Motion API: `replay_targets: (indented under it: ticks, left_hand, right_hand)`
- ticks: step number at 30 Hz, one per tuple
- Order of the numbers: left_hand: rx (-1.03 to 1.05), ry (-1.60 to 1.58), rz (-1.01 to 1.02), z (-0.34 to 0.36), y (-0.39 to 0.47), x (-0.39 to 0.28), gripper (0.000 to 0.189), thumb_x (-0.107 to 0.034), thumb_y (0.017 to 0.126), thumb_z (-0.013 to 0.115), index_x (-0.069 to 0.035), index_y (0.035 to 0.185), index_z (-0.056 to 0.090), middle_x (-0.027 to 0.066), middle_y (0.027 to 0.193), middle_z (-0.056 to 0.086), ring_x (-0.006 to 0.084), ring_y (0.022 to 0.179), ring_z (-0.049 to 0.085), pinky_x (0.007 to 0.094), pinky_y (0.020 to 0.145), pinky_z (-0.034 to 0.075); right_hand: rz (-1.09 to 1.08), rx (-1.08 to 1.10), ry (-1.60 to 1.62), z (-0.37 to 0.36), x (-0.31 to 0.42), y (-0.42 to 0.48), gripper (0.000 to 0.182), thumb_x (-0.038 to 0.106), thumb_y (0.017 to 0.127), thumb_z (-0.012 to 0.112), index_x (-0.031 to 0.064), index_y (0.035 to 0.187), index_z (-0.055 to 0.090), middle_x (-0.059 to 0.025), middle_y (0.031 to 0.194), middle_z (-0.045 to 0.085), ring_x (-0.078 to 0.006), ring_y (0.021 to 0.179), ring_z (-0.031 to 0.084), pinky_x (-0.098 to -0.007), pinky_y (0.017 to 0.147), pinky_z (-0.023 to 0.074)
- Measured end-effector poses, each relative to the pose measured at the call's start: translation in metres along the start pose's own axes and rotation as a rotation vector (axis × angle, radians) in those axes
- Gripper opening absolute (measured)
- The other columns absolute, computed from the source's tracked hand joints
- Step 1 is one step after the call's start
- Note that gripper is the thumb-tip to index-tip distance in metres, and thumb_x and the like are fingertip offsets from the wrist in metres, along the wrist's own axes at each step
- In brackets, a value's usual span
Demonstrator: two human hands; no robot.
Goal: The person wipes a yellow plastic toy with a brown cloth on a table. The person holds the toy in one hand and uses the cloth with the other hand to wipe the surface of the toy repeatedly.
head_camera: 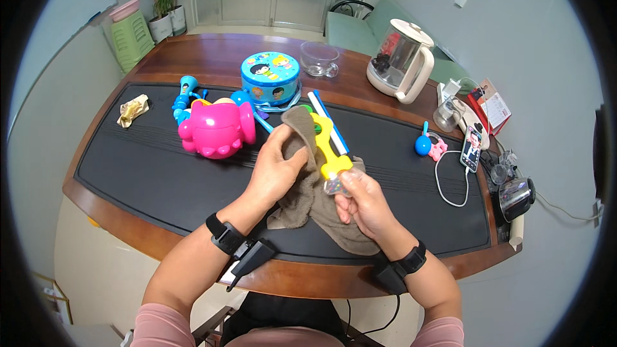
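My left hand grips a brown-grey cloth, its thumb and fingers pinching the upper fold. The cloth hangs down onto the black table mat and spreads towards the front edge. In my right hand is a yellow plastic baby rattle, held by its clear end with small coloured bits inside. The rattle slants up to the left, its far end against the cloth; a green part there is partly hidden. Just beyond it lie a white tube and a blue stick, side by side.
Left of my hands sits a pink toy among blue toys. A blue toy drum, glass cup and glass kettle stand behind. A smaller rattle, cabled phone and crumpled wrapper lie on the wooden desk.
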State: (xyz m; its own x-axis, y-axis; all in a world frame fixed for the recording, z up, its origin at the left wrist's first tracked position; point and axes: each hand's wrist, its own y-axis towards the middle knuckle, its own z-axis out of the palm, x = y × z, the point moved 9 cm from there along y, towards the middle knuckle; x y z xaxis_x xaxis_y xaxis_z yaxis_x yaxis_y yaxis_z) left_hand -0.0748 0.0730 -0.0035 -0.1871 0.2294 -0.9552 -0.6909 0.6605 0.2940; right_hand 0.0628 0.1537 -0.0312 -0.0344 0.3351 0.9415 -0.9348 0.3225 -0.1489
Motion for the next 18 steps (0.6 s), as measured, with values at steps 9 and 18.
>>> replay_targets:
  ticks: [9, 18]
  left_hand:
    - [-0.235, 0.445, 0.152, -0.016, -0.005, -0.035, 0.049, -0.012, 0.069, 0.072, 0.002, 0.11, 0.049, 0.0169, 0.107, 0.051, 0.0331, 0.105, 0.052, 0.0376, 0.092, 0.041]
    - [-0.107, 0.58, 0.239, 0.001, -0.012, -0.051, 0.035, -0.011, 0.076, 0.058, -0.002, 0.11, 0.056, 0.0226, 0.127, 0.038, 0.0382, 0.114, 0.048, 0.0409, 0.095, 0.041]
  right_hand:
    - [-0.028, 0.061, -0.19, 0.011, 0.004, -0.002, 0.02, 0.021, 0.094, 0.056, 0.0033, 0.101, 0.05, 0.0027, 0.058, 0.049, -0.0039, 0.043, 0.047, -0.0166, 0.04, 0.0374]
    - [-0.079, 0.122, -0.343, 0.02, 0.007, -0.007, 0.018, 0.019, 0.092, 0.057, 0.0034, 0.099, 0.052, 0.0006, 0.074, 0.056, -0.0021, 0.046, 0.044, -0.0171, 0.043, 0.0363]
